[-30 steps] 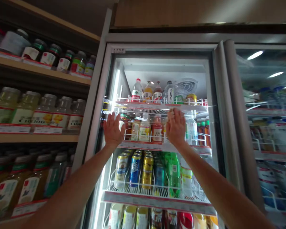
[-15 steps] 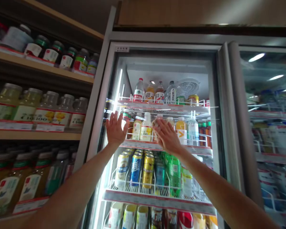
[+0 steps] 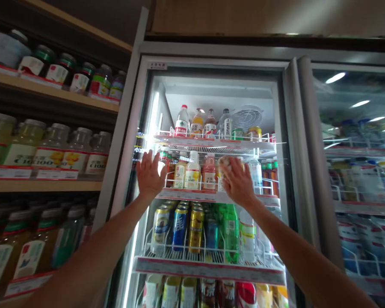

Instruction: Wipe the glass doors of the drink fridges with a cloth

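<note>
A glass door point(image 3: 208, 92) of a lit drinks fridge stands in front of me. My left hand point(image 3: 149, 174) is raised to the glass near its left edge, palm forward and fingers spread, with nothing in it. Against the pane further right, my right hand point(image 3: 239, 185) presses a light, crumpled cloth point(image 3: 223, 164) whose greater part lies hidden under the fingers. Behind the glass, between both hands, stand a yellow-labelled bottle point(image 3: 192, 173) and a pink bottle point(image 3: 208, 173).
Silver door frames point(image 3: 308, 149) rise at the right, beside a second fridge door point(image 3: 356, 141). Wooden shelves point(image 3: 45, 185) with bottled juices line the left side. Inside the fridge are cans point(image 3: 196, 229) and green bottles point(image 3: 231, 231). A wooden panel point(image 3: 244, 19) runs above.
My right hand has slid to the right across the glass with the cloth, uncovering the pink bottle. My left hand stays at the same part of the door; the view has shifted slightly.
</note>
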Demonstrator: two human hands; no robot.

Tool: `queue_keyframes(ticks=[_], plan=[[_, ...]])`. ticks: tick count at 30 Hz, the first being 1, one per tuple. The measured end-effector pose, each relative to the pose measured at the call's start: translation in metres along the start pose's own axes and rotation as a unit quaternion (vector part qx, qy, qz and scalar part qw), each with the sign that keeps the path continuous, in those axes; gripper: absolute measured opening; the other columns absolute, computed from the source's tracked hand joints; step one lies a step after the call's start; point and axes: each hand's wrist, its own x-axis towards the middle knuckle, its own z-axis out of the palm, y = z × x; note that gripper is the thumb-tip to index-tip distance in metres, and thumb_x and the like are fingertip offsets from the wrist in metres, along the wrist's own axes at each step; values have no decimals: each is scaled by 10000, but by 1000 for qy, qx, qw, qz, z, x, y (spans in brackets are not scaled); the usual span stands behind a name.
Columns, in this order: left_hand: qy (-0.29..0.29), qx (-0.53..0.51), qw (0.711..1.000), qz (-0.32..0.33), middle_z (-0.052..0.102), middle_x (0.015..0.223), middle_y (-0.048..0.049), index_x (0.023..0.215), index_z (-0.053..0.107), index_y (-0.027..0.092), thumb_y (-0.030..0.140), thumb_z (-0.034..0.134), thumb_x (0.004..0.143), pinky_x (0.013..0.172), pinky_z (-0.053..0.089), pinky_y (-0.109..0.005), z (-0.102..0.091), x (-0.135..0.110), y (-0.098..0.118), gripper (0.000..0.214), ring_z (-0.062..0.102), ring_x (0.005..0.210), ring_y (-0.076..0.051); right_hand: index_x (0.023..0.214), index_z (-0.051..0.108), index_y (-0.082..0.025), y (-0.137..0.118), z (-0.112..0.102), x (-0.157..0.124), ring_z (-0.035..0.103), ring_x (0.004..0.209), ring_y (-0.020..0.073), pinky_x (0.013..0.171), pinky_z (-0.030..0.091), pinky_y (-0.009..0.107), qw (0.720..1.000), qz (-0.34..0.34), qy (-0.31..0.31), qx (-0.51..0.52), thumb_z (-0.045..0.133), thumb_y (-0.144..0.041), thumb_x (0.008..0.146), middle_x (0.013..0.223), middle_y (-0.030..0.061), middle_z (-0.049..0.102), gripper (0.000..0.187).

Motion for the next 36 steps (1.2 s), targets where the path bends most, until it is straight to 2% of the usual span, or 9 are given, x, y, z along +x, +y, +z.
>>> queue_keyframes(ticks=[4, 6, 12, 18, 23, 25, 31, 33, 36], plan=[[3, 7, 1000, 1, 319, 1477, -153, 1359, 411, 128, 428, 324, 885, 1114, 181, -505, 0, 0, 1, 568, 230, 1393, -291, 1350, 408, -173, 55, -9, 0, 322, 1329, 356, 1011, 291, 627, 955, 277, 105, -34, 428, -272, 830, 1449, 173, 350, 529], [2, 6, 1000, 1, 317, 1478, -155, 1360, 409, 125, 430, 323, 885, 1112, 184, -505, -1, 0, 2, 571, 230, 1392, -292, 1353, 403, -153, 63, -10, -5, 318, 1326, 366, 999, 294, 641, 941, 311, 128, -29, 422, -273, 825, 1446, 189, 347, 542], [5, -1, 1000, 2, 320, 1478, -150, 1364, 403, 131, 448, 314, 880, 1112, 185, -507, -1, 0, 2, 585, 224, 1393, -295, 1323, 442, -222, 23, -6, -25, 252, 1386, 287, 1093, 257, 522, 999, 49, 4, 0, 430, -263, 849, 1485, 110, 319, 475], [3, -3, 1000, 2, 323, 1474, -161, 1357, 412, 121, 442, 310, 881, 1113, 188, -509, -1, 0, 1, 583, 228, 1391, -300, 1385, 358, -199, 37, -7, -15, 305, 1351, 350, 1022, 308, 608, 967, 235, 99, -29, 421, -260, 844, 1464, 156, 338, 549], [-4, 1, 1000, -3, 321, 1477, -155, 1349, 422, 122, 442, 320, 880, 1123, 172, -488, -1, 0, 2, 576, 213, 1399, -287, 1377, 362, -284, -7, -4, -38, 229, 1401, 260, 1091, 273, 510, 999, -22, -20, 13, 432, -238, 854, 1486, 74, 327, 530], [-5, 1, 1000, -6, 318, 1478, -154, 1352, 417, 123, 443, 322, 881, 1124, 170, -490, -2, 0, 2, 577, 209, 1400, -287, 1364, 382, -298, -12, -5, -40, 238, 1399, 246, 1105, 248, 501, 997, -64, -43, 19, 432, -234, 856, 1487, 60, 330, 514], [-9, 7, 1000, -8, 317, 1480, -146, 1363, 405, 130, 426, 340, 878, 1120, 179, -486, -2, 0, 3, 571, 217, 1396, -288, 1418, 301, -217, 10, 4, -2, 268, 1371, 333, 1052, 254, 603, 976, 204, 81, -1, 391, -272, 870, 1487, 133, 312, 558], [-10, 6, 1000, -10, 316, 1481, -146, 1366, 400, 125, 423, 344, 879, 1125, 171, -478, -3, 0, 3, 573, 215, 1398, -285, 1423, 289, -212, -9, 8, 1, 248, 1383, 321, 1074, 245, 576, 988, 143, 55, 8, 411, -265, 864, 1492, 131, 305, 575], [-9, 6, 1000, -11, 320, 1478, -152, 1357, 412, 115, 431, 337, 882, 1125, 168, -482, -3, 0, 4, 576, 218, 1396, -288, 1436, 254, -246, -46, 10, -8, 221, 1401, 263, 1121, 219, 504, 996, -77, -34, 43, 446, -257, 857, 1496, 84, 318, 611]])
